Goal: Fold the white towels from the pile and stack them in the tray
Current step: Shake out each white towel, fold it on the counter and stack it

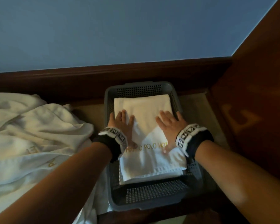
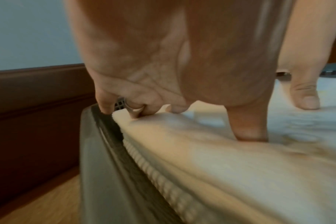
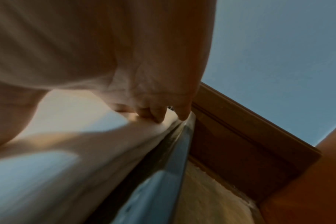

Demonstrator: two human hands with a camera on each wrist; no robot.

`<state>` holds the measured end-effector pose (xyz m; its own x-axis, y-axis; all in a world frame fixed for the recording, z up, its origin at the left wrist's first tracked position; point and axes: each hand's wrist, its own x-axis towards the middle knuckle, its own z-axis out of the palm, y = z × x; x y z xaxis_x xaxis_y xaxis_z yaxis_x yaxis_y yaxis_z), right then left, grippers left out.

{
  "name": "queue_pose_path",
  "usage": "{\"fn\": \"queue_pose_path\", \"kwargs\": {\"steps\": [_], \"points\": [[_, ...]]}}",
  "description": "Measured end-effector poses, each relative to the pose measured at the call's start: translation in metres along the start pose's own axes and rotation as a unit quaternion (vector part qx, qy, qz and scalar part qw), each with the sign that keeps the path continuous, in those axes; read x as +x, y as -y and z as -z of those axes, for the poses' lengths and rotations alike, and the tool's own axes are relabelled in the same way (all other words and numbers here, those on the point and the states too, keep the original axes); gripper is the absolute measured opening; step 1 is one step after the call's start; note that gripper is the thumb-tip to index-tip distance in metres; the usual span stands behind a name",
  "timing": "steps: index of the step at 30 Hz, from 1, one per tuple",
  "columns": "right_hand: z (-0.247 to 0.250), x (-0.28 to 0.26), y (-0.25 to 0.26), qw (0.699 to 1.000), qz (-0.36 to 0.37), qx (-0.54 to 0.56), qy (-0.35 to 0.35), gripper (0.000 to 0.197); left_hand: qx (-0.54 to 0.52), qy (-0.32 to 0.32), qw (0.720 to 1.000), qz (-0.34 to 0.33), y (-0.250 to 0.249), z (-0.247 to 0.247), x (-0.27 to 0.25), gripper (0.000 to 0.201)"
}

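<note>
Your left hand (image 1: 123,123) and right hand (image 1: 169,123) both lie flat, fingers spread and released, pressing on the folded towel (image 1: 145,110) inside the grey tray (image 1: 136,88). The towel fills the tray from its far wall almost to the near one. The loose pile of towels (image 1: 31,126) lies just beside the tray's left edge.

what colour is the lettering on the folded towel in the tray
Gold, on the white folded towel in the grey tray; the head view shows it best.
</note>
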<state>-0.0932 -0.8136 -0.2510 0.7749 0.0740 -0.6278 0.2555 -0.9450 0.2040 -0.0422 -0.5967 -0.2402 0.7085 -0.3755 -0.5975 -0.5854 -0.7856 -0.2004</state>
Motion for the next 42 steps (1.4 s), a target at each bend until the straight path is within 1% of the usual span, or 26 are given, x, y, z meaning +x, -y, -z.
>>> {"fn": "queue_pose_path", "kwargs": {"steps": [2, 4, 7, 8, 9, 10, 11, 12, 13, 14, 15, 18, 20, 22, 25, 27, 29, 30, 32, 34, 35, 37, 38, 39, 40, 42], "points": [[-0.018, -0.018, 0.012, 1.0, 0.022, -0.01, 0.01, 0.144, 0.006, -0.01, 1.0, -0.026, -0.013, -0.013, -0.019, 0.135], [-0.031, -0.032, 0.025, 0.999, 0.028, -0.01, 0.024, 0.144, 0.012, 0.009, 0.999, -0.052, -0.025, -0.029, -0.038, 0.137], [-0.041, -0.046, 0.04, 0.999, 0.015, -0.002, 0.047, 0.144, 0.0, 0.038, 0.998, -0.054, -0.033, -0.041, -0.057, 0.132], [-0.036, -0.049, 0.048, 0.998, 0.01, 0.001, 0.054, 0.143, -0.016, 0.033, 0.998, -0.058, -0.027, -0.04, -0.065, 0.127], [-0.031, -0.049, 0.049, 0.998, -0.001, 0.013, 0.066, 0.139, -0.033, 0.029, 0.996, -0.076, -0.024, -0.034, -0.068, 0.117], [-0.023, -0.05, 0.044, 0.997, -0.018, 0.028, 0.076, 0.131, -0.051, 0.025, 0.993, -0.102, -0.024, -0.023, -0.068, 0.101], [-0.01, -0.051, 0.041, 0.996, -0.028, 0.044, 0.078, 0.116, -0.07, 0.018, 0.991, -0.117, -0.019, -0.013, -0.072, 0.083], [0.007, -0.052, 0.045, 0.996, -0.025, 0.057, 0.067, 0.093, -0.092, 0.01, 0.989, -0.115, -0.007, -0.007, -0.081, 0.069], [0.026, -0.051, 0.049, 0.997, -0.016, 0.063, 0.049, 0.071, -0.112, -0.002, 0.989, -0.101, 0.008, 0.001, -0.09, 0.061], [0.045, -0.049, 0.055, 0.997, -0.01, 0.071, 0.029, 0.058, -0.126, -0.018, 0.988, -0.082, 0.023, 0.009, -0.099, 0.057], [0.065, -0.048, 0.062, 0.996, -0.008, 0.084, 0.0, 0.053, -0.139, -0.041, 0.988, -0.058, 0.041, 0.018, -0.11, 0.054], [0.118, -0.041, 0.095, 0.987, -0.011, 0.133, -0.086, 0.049, -0.169, -0.113, 0.979, 0.006, 0.105, 0.038, -0.145, 0.041], [0.146, -0.038, 0.123, 0.977, 0.016, 0.176, -0.119, 0.044, -0.173, -0.141, 0.974, 0.037, 0.152, 0.044, -0.172, 0.04], [0.167, -0.038, 0.153, 0.967, 0.053, 0.211, -0.135, 0.038, -0.155, -0.153, 0.974, 0.06, 0.194, 0.042, -0.193, 0.043], [0.185, -0.043, 0.204, 0.959, 0.099, 0.231, -0.13, 0.03, -0.124, -0.109, 0.984, 0.073, 0.238, 0.028, -0.219, 0.034], [0.19, -0.047, 0.236, 0.957, 0.12, 0.24, -0.108, 0.035, -0.122, -0.086, 0.987, 0.056, 0.252, 0.015, -0.232, 0.028], [0.19, -0.049, 0.261, 0.959, 0.123, 0.245, -0.069, 0.039, -0.118, -0.061, 0.991, 0.028, 0.258, -0.002, -0.238, 0.031], [0.187, -0.049, 0.272, 0.962, 0.117, 0.24, -0.059, 0.037, -0.11, -0.046, 0.993, 0.015, 0.257, -0.013, -0.237, 0.034], [0.182, -0.047, 0.288, 0.966, 0.087, 0.234, -0.071, 0.028, -0.078, -0.035, 0.996, -0.022, 0.256, -0.033, -0.234, 0.042], [0.178, -0.047, 0.299, 0.967, 0.047, 0.234, -0.094, 0.02, -0.045, -0.055, 0.996, -0.047, 0.258, -0.052, -0.231, 0.045], [0.179, -0.05, 0.303, 0.966, 0.033, 0.235, -0.102, 0.022, -0.037, -0.069, 0.995, -0.058, 0.26, -0.059, -0.23, 0.041], [0.185, -0.059, 0.305, 0.963, 0.009, 0.243, -0.117, 0.022, -0.038, -0.096, 0.991, -0.08, 0.263, -0.065, -0.233, 0.021], [0.19, -0.065, 0.305, 0.958, -0.004, 0.253, -0.135, 0.022, -0.055, -0.117, 0.988, -0.085, 0.265, -0.064, -0.238, 0.009], [0.197, -0.071, 0.302, 0.951, -0.013, 0.265, -0.157, 0.021, -0.086, -0.144, 0.982, -0.089, 0.269, -0.061, -0.243, 0.003], [0.205, -0.077, 0.298, 0.944, -0.022, 0.273, -0.182, 0.021, -0.129, -0.18, 0.971, -0.086, 0.276, -0.056, -0.249, 0.009], [0.227, -0.091, 0.291, 0.932, -0.032, 0.28, -0.226, 0.019, -0.224, -0.259, 0.937, -0.072, 0.295, -0.041, -0.26, 0.014]]}}
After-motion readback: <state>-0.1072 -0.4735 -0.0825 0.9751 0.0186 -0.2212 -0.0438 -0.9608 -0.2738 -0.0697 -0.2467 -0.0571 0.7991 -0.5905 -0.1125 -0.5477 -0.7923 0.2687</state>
